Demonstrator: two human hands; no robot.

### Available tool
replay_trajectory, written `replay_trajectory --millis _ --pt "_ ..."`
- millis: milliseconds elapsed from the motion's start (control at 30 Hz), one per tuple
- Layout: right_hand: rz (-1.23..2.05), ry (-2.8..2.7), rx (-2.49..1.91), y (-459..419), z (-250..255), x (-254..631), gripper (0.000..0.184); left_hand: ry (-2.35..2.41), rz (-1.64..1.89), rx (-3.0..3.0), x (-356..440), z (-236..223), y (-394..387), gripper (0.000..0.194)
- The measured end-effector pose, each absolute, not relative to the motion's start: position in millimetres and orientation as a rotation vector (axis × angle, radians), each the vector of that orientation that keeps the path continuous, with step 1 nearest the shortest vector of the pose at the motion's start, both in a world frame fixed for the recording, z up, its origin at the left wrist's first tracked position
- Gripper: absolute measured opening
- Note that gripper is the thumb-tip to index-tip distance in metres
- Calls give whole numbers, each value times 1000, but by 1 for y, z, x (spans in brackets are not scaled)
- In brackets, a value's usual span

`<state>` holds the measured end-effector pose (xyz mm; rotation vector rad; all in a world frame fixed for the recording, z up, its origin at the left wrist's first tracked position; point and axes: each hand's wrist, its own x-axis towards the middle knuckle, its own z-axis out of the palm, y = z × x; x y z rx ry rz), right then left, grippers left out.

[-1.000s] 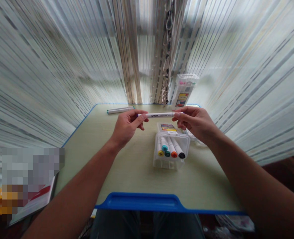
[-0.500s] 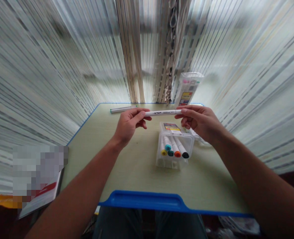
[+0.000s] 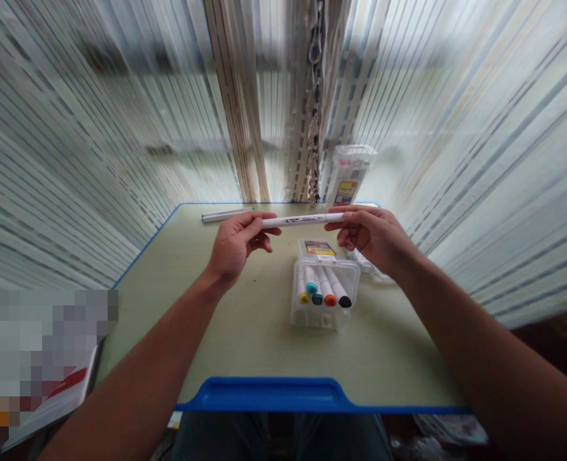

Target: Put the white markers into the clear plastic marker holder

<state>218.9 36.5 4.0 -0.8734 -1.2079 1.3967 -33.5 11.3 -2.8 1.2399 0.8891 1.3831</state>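
A white marker (image 3: 302, 221) with dark print on its barrel is held level above the table. My left hand (image 3: 238, 246) pinches its left end between thumb and fingers. At the other end, my right hand (image 3: 372, 234) is closed on the marker in the same way, hiding that tip. Below lies an open clear plastic case (image 3: 326, 314) with several markers inside, their yellow, light blue, green, orange and black ends facing me. Behind my left hand, green-ended markers (image 3: 225, 216) rest on the table.
A second clear case (image 3: 350, 179) stands upright at the table's back edge. Clear plastic (image 3: 379, 275) lies under my right wrist. The table (image 3: 245, 339) has a blue rim with a blue tray (image 3: 271, 394) at the front. A striped curtain (image 3: 168, 128) hangs behind.
The whole view has shifted slightly, so things appear a little further left and lower. Both hands keep their hold on the marker.
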Motion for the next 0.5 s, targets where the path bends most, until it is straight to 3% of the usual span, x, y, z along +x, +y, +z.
replay_trajectory --millis 500 --pt "1468 -1160 -805 37 5 219 29 897 1397 1238 -33 -1 10 22"
